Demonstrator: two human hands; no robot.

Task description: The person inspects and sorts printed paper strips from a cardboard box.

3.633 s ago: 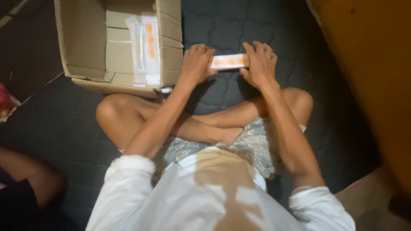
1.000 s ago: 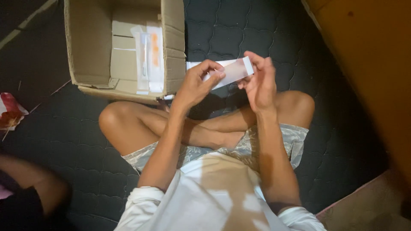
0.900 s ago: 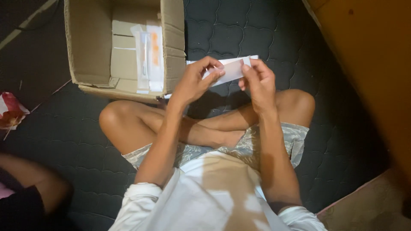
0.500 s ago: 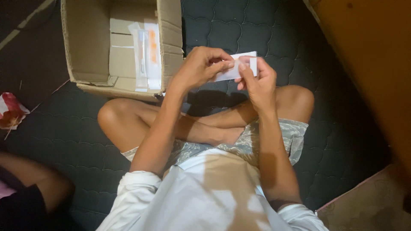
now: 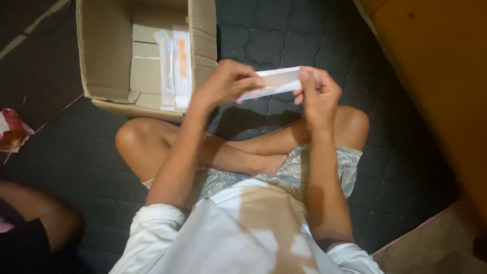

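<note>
Dark quilted matting (image 5: pixel 304 35) covers the floor where the person sits cross-legged, an orange-brown wooden panel (image 5: pixel 436 76) rising at the right. Held up in front of the knees is a slim white carton (image 5: pixel 276 81), long and flat, with a faint orange mark on its face. The left hand (image 5: pixel 225 83) pinches its near end between thumb and fingertips; the right hand (image 5: pixel 317 91) grips the far end, thumb set against the end flap. Both hands are closed on the carton — neither is spread or free.

Just beyond the left hand stands an open cardboard box (image 5: pixel 101 56), with more white cartons (image 5: pixel 170 66) stacked inside. A red wrapper (image 5: pixel 12 132) lies well apart at the left.

By the look of it, the carton's end is being worked — the next move calls for a firm steadying pinch at one end while the other thumb works the flap.
</note>
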